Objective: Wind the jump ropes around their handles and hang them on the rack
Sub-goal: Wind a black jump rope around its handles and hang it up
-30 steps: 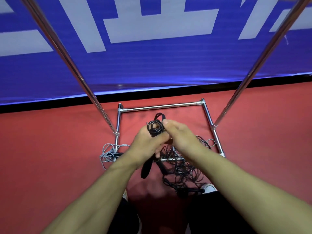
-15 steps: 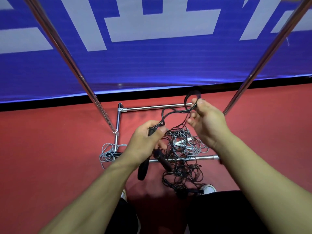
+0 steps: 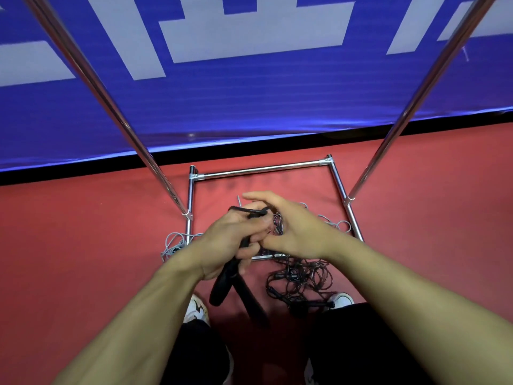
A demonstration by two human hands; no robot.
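My left hand (image 3: 230, 243) grips the two black handles (image 3: 222, 287) of a black jump rope, their free ends pointing down toward my feet. A short loop of its black cord (image 3: 244, 210) arches over the top of my left fist. My right hand (image 3: 294, 232) is close against the left one, its fingers curled over that cord while the index finger sticks out straight. The chrome rack's base frame (image 3: 261, 170) lies on the red floor just beyond my hands, and its two slanted poles (image 3: 116, 118) rise on either side.
A tangle of black ropes (image 3: 302, 276) lies on the floor by my right foot. Grey rope (image 3: 173, 243) is heaped at the frame's left corner, with more near the right rail (image 3: 334, 224). My white shoes (image 3: 195, 309) stand below. A blue banner (image 3: 249, 107) backs the floor.
My right hand, which had drawn a loop of cord up and to the right, has come back to my left hand and laid the cord over the handles. The left hand stays put.
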